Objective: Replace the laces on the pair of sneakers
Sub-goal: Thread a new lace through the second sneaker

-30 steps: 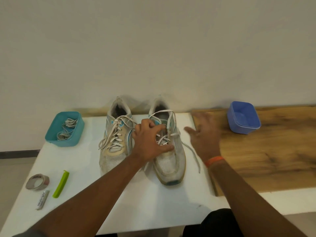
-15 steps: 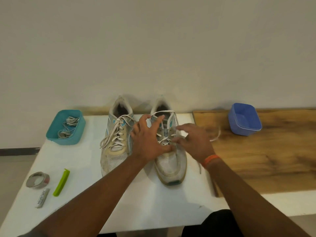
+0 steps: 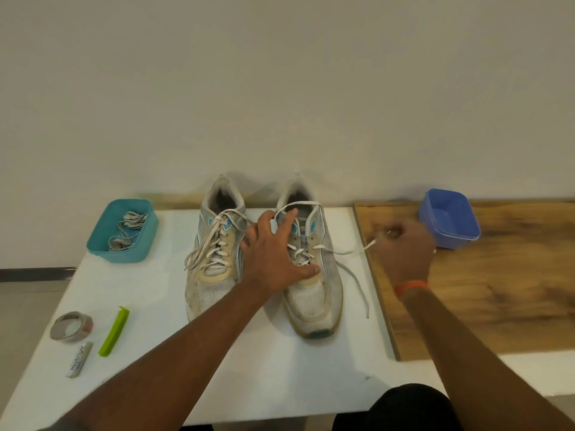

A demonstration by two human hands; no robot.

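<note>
So the left hand (image 3: 273, 256) is spread flat over the worn white mesh sneaker with teal accents on the right (image 3: 312, 275), fingers straight and splayed, palm pressing the tongue area and thumb lying across the lower eyelets. Not gripping anything, just pinning the shoe down. The right hand (image 3: 404, 247) is out past that shoe's outer side, over the wooden board (image 3: 497, 290), fingers curled in, pinching the flat white lace (image 3: 348, 252), which runs taut from the eyelets under the left hand's thumb straight across to it. It's a bit blurry, so the exact pinch is hard to make out. The lace's other end trails loose on the white table (image 3: 264, 368) between the two forearms.

The matching second sneaker (image 3: 214, 259) sits just beside the left hand's little-finger side, laces undone but threaded.

Far out from the left hand there's a teal plastic tub (image 3: 102, 244) with bundled laces (image 3: 127, 228) inside. Just beyond the right hand's knuckles sits a blue plastic tub (image 3: 457, 237).
</note>
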